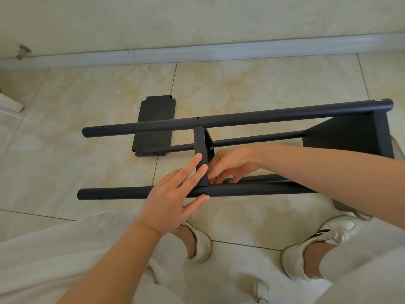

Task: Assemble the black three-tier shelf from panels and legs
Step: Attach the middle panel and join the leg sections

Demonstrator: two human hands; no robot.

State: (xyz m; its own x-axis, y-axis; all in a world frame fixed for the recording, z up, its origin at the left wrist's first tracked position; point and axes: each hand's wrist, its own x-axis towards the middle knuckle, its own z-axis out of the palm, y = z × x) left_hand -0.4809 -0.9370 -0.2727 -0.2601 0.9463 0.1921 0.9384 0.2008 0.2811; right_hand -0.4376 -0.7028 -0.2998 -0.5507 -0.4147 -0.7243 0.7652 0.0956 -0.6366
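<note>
The black shelf frame lies on its side on the tiled floor. Its upper leg (pixel 236 118) and near leg (pixel 122 193) run left to right, and an end panel (pixel 350 137) is fixed at the right. A middle panel (pixel 200 148) stands edge-on between the legs. My left hand (pixel 175 198) lies with straight fingers against that panel and the near leg. My right hand (pixel 232 165) reaches in from the right and its fingertips pinch something small, hard to make out, at the joint of panel and near leg. A loose black panel (pixel 155 119) lies flat behind the frame.
A wall with a pale skirting board (pixel 197 54) runs across the back, and a door stop (pixel 23 51) sits at its left. My feet in white shoes (pixel 315 244) and my white trousers fill the foreground. A small white fitting (pixel 262 290) lies near the bottom edge.
</note>
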